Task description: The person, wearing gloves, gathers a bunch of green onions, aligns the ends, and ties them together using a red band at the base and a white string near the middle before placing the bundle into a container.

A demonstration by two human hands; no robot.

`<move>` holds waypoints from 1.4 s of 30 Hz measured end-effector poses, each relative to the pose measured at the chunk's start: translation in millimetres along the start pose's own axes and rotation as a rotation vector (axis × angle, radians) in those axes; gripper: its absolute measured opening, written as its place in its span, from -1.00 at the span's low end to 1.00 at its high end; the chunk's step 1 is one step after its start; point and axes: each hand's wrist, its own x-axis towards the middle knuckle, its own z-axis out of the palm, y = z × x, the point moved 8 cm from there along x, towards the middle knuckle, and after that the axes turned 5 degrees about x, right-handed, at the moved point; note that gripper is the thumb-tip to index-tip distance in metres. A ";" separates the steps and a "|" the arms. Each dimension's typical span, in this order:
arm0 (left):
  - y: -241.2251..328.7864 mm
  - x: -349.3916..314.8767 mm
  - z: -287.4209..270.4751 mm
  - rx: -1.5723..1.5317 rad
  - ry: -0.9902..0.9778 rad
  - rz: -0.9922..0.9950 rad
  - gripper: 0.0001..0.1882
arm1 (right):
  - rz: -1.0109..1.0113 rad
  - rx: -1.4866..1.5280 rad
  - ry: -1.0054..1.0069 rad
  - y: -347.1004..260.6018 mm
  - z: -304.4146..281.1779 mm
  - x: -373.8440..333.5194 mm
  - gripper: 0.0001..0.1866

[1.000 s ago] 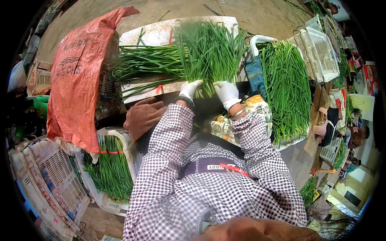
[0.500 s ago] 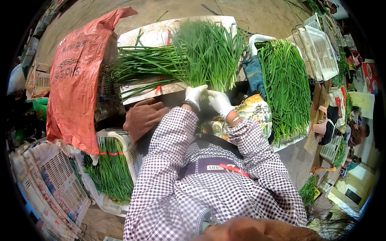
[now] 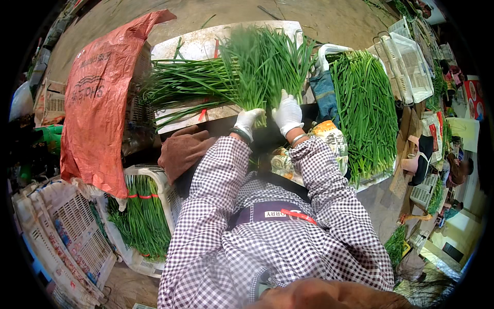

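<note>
So, the left hand [image 3: 249,121], gloved, has its fingers curled round the lower end of a green bunch [image 3: 265,67]. The right hand [image 3: 288,114] is up against it too, fingers partly straight; can't tell if they're gripping. The bunch fans over the right half of the white surface [image 3: 190,45], lower end at the near edge. More stalks [image 3: 193,80] lie toward the left edge, near a red sack [image 3: 98,108].

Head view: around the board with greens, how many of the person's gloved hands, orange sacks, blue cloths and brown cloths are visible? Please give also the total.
Gloved hands: 2
Orange sack: 1
Blue cloth: 1
Brown cloth: 1
Total: 5
</note>
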 end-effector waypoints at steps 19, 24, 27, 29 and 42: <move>8.0 -22.9 38.8 -0.239 -0.184 -0.095 -0.82 | 0.199 0.978 -0.398 75.4 48.5 32.9 -0.73; 14.6 -28.5 39.6 -0.208 -0.169 -0.046 -0.79 | 0.194 1.141 -0.422 51.9 39.0 25.6 -0.73; 11.4 -18.4 39.1 -0.153 -0.257 -0.012 -0.79 | 0.063 0.624 -0.223 42.6 16.0 19.6 -0.65; 3.2 -9.7 41.5 -0.162 -0.239 -0.051 -0.75 | -0.034 0.511 -0.235 4.8 -2.9 -3.4 -0.54; 0.1 -19.7 42.7 -0.368 -0.141 -0.087 -0.85 | -0.067 0.707 0.115 32.0 -26.8 17.8 -0.78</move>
